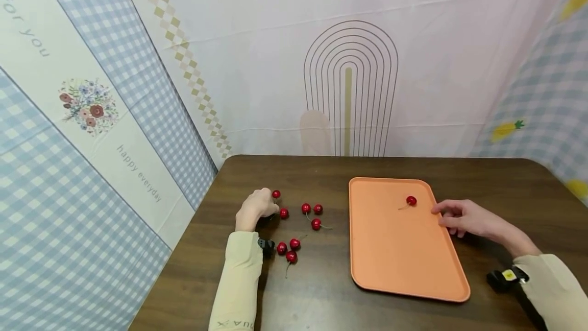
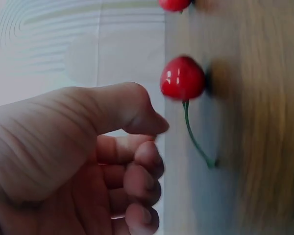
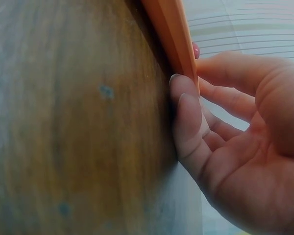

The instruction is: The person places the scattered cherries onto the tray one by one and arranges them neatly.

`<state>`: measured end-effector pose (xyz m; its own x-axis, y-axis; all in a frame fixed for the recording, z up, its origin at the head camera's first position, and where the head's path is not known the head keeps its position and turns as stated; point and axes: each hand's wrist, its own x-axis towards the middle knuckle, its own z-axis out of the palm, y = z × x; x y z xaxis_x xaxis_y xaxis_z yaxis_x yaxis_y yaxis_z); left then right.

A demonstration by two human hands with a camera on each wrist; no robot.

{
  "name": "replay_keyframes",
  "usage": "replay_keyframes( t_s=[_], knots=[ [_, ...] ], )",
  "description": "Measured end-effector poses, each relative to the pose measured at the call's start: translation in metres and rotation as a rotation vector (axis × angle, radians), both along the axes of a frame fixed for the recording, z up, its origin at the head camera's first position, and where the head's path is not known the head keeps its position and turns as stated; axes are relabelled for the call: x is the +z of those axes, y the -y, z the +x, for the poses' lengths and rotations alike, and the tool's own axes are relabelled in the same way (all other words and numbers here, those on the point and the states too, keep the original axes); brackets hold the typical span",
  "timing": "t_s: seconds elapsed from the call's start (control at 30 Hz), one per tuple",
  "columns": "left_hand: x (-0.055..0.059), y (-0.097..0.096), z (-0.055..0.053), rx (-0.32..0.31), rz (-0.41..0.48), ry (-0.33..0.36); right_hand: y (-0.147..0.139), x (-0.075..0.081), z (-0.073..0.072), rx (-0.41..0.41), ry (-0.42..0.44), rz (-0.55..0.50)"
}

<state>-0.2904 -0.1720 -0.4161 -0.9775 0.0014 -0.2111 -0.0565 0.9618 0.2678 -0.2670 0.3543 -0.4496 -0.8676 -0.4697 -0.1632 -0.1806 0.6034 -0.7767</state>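
Observation:
My left hand (image 1: 259,208) is at the left of the table, with a red cherry (image 1: 276,194) at its fingertips. In the left wrist view its thumb and bent fingers come together and hide that cherry. Another cherry (image 2: 183,78), its green stem slanting down, lies just beside them. My right hand (image 1: 469,217) grips the right rim of an orange tray (image 1: 395,249). In the right wrist view, some fingertips (image 3: 188,117) are against the rim's outer side. One stemmed cherry (image 1: 411,201) lies on the tray near its upper right.
Right of my left hand, a cluster of cherries (image 1: 316,224) lies on the brown table (image 1: 321,300). A nearer cluster of cherries (image 1: 291,257) lies by the left wrist camera (image 1: 266,247). Patterned cloths (image 1: 257,65) hang behind and at the sides.

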Motion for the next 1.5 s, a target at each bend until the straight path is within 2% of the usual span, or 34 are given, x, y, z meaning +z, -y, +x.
replay_keyframes(
  t_s=[0.27,0.43,0.53,0.7,0.87,1.03,1.17,1.37,1.5],
  knots=[
    [0.004,-0.023,-0.003,-0.09,-0.012,-0.118,-0.001,-0.002,-0.001,-0.005,0.021,0.003],
    [0.014,-0.039,-0.007,-0.173,-0.015,-0.179,-0.004,-0.002,-0.004,-0.002,0.009,0.008],
    [0.022,-0.052,-0.008,-0.229,-0.018,-0.19,-0.005,-0.002,-0.004,0.004,0.006,0.004],
    [0.031,-0.076,-0.01,-0.285,-0.031,-0.196,-0.005,-0.003,-0.004,0.003,0.011,-0.01],
    [0.037,-0.097,-0.012,-0.344,-0.03,-0.246,-0.005,-0.004,-0.004,-0.002,0.013,-0.009],
    [0.041,-0.116,-0.013,-0.393,-0.003,-0.252,-0.005,-0.003,-0.004,-0.002,0.012,0.005],
    [0.039,-0.132,-0.015,-0.42,0.011,-0.242,-0.006,-0.002,-0.004,-0.004,0.014,0.019],
    [0.03,-0.155,-0.021,-0.476,0.037,-0.231,-0.006,-0.003,-0.005,-0.005,0.008,0.018],
    [0.025,-0.17,-0.023,-0.497,0.073,-0.193,-0.005,-0.003,-0.005,0.0,0.014,0.0]
  ],
)
